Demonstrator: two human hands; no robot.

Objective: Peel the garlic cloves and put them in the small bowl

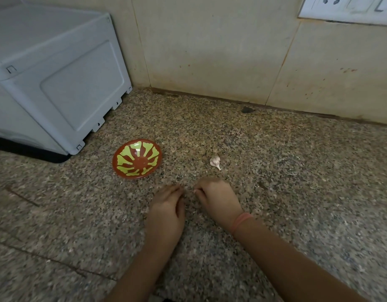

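A small red bowl (137,158) with a yellow-green petal pattern stands on the speckled granite counter, nothing visible inside it. A pale piece of garlic (215,161) with a short stem lies on the counter to the bowl's right. My left hand (166,211) and my right hand (217,199) rest on the counter side by side, just in front of the bowl and the garlic, fingers curled down and inward. I see nothing held in either hand. The right hand's knuckles are a short way in front of the garlic, apart from it.
A white plastic appliance (55,77) stands at the back left, close behind the bowl. A tiled wall (220,51) closes the back, with a white switch plate (349,6) at the top right. A dark speck (247,109) lies by the wall's foot.
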